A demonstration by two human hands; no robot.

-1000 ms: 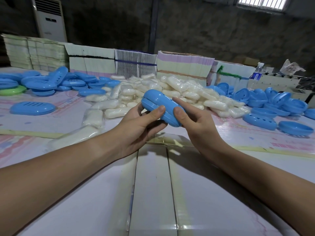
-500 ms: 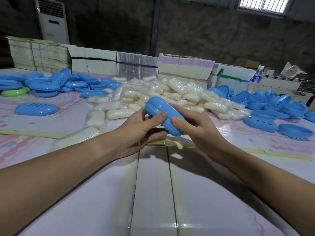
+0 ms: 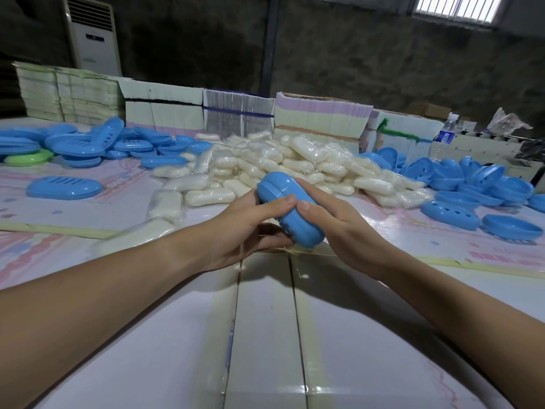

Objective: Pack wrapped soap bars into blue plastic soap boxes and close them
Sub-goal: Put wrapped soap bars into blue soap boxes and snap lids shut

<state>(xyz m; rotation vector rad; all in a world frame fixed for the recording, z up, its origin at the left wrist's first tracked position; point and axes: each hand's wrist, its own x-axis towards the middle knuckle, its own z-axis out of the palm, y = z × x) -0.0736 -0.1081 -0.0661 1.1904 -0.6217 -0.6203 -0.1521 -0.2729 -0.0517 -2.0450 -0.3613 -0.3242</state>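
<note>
**Both hands hold a closed blue box at frame centre**

While the soap box (image 3: 290, 212) sits tilted at the middle of the frame, its two halves together, the left hand (image 3: 244, 231) grips it with the thumb curled over the top and fingers beneath. The right hand (image 3: 339, 228) clasps its other side, thumb pressing beside the left thumb. Behind it, wrapped soap bars (image 3: 283, 166) lie heaped on the table (image 3: 413, 335); loose blue box halves (image 3: 472, 184) spread at centre right and upper left.
</note>
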